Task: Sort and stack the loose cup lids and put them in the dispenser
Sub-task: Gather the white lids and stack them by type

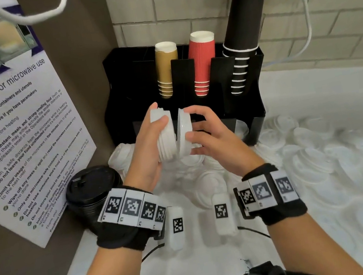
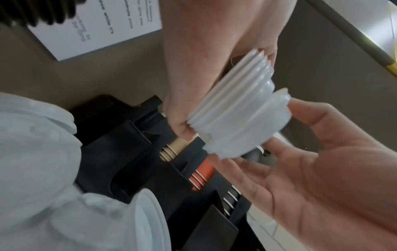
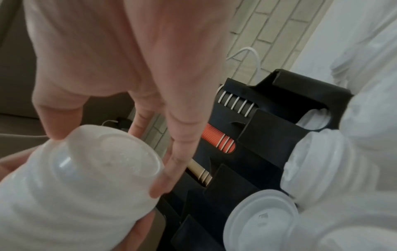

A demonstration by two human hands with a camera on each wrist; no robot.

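Note:
My left hand (image 1: 157, 121) grips a sideways stack of white cup lids (image 1: 166, 145), thumb on the near side. My right hand (image 1: 191, 124) pinches one white lid (image 1: 184, 129) at its rim and holds it against the open end of the stack. The lid's lower edge touches the stack and its upper edge stands apart. The left wrist view shows the stack (image 2: 227, 101) and that lid (image 2: 247, 135) close together. Just behind both hands stands the black dispenser (image 1: 242, 102), with tan, red and black cups in its upper slots.
Several loose white lids (image 1: 310, 143) lie scattered over the white counter to the right and under my hands. A stack of black lids (image 1: 92, 187) stands at the left beside a microwave poster (image 1: 18, 141). White lids (image 1: 242, 129) show in the dispenser's lower right slot.

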